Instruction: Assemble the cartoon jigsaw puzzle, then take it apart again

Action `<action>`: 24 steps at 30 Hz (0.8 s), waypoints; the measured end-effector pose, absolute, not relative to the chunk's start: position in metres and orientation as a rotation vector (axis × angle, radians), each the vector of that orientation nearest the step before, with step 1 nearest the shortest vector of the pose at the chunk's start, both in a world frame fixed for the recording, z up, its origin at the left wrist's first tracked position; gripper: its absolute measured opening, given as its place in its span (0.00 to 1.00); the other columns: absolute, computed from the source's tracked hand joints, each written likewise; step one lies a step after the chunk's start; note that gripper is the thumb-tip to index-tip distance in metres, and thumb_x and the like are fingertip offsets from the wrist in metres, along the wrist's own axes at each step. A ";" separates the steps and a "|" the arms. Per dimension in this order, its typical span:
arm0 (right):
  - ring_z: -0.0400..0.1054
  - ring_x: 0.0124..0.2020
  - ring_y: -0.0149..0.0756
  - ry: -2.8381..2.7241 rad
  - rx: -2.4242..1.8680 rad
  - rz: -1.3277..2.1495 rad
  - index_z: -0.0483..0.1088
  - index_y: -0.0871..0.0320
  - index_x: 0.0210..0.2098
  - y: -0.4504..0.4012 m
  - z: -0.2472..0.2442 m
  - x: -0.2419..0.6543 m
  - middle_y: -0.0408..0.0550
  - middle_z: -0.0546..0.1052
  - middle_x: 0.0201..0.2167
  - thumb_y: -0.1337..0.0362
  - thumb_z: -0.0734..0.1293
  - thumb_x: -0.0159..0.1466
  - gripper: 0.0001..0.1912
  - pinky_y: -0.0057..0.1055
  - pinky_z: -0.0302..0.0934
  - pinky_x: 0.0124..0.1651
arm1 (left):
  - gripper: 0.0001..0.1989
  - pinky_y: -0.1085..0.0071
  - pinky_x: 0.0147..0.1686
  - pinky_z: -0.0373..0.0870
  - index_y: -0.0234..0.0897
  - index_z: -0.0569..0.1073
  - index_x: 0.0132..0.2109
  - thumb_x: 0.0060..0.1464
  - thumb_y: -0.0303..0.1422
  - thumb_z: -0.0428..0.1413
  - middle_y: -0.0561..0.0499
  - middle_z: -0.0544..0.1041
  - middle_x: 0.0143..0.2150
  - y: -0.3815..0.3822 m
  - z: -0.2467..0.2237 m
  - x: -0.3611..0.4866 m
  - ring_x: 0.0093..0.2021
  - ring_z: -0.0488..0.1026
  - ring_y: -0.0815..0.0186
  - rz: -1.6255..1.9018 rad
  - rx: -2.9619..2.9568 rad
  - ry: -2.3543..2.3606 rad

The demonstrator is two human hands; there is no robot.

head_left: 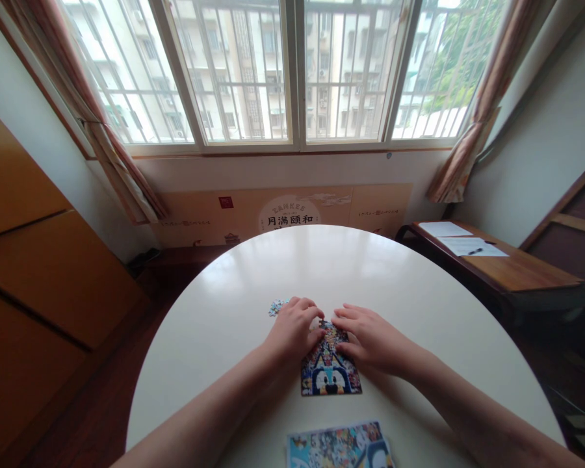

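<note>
A partly joined jigsaw puzzle (pixel 330 377) lies flat on the white round table, with a blue cartoon dog's face at its near end. My left hand (pixel 298 326) is curled over its far left corner, thumb on the puzzle's edge. Between that thumb and index fingertip, a small dark puzzle piece (pixel 323 322) shows at the far edge; whether it is joined cannot be told. My right hand (pixel 363 335) rests along the right side, fingers stretched and apart, thumb touching the puzzle. Loose puzzle pieces (pixel 275 307) lie in a small heap behind my left hand, which partly hides them.
Nearest me, a printed picture sheet (pixel 338 445) with a similar design is cut off by the frame. The white table (pixel 199 364) has a curved edge. Papers (pixel 472 246) and a pen lie on a wooden side table (pixel 531 270) to the right, and a barred window stands beyond.
</note>
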State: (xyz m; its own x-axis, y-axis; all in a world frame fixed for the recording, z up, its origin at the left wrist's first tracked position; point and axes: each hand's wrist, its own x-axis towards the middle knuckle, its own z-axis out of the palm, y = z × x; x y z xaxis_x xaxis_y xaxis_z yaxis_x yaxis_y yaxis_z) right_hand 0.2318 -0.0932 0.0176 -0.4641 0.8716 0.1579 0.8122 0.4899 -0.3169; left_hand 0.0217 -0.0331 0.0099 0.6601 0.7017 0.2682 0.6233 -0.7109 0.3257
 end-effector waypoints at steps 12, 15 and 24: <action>0.68 0.55 0.51 -2.434 -1.417 0.312 0.75 0.57 0.49 -0.095 0.022 0.230 0.55 0.76 0.52 0.62 0.69 0.62 0.16 0.49 0.54 0.65 | 0.08 0.62 0.49 0.68 0.40 0.79 0.38 0.52 0.23 0.63 0.52 0.81 0.38 -0.033 0.012 0.024 0.42 0.73 0.59 0.694 2.611 1.005; 0.67 0.56 0.51 -2.432 -1.429 0.325 0.75 0.57 0.48 -0.095 0.021 0.231 0.55 0.76 0.53 0.62 0.68 0.63 0.15 0.49 0.55 0.64 | 0.06 0.64 0.45 0.68 0.40 0.79 0.35 0.53 0.24 0.61 0.53 0.80 0.32 -0.035 0.012 0.025 0.38 0.74 0.62 0.696 2.579 0.981; 0.63 0.60 0.55 -2.449 -1.457 0.345 0.74 0.57 0.53 -0.094 0.020 0.231 0.57 0.73 0.57 0.60 0.68 0.63 0.19 0.52 0.55 0.64 | 0.07 0.69 0.40 0.69 0.40 0.80 0.36 0.56 0.24 0.59 0.53 0.82 0.33 -0.021 0.030 0.004 0.34 0.74 0.65 0.887 2.498 1.022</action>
State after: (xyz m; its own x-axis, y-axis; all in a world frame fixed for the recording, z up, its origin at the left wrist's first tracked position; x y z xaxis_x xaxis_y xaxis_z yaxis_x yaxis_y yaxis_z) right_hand 0.2314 -0.0943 0.0200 -0.4577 0.8825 0.1086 0.8181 0.4658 -0.3374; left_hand 0.0042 -0.0209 0.0304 0.5562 0.7110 0.4303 0.5259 -0.7020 0.4802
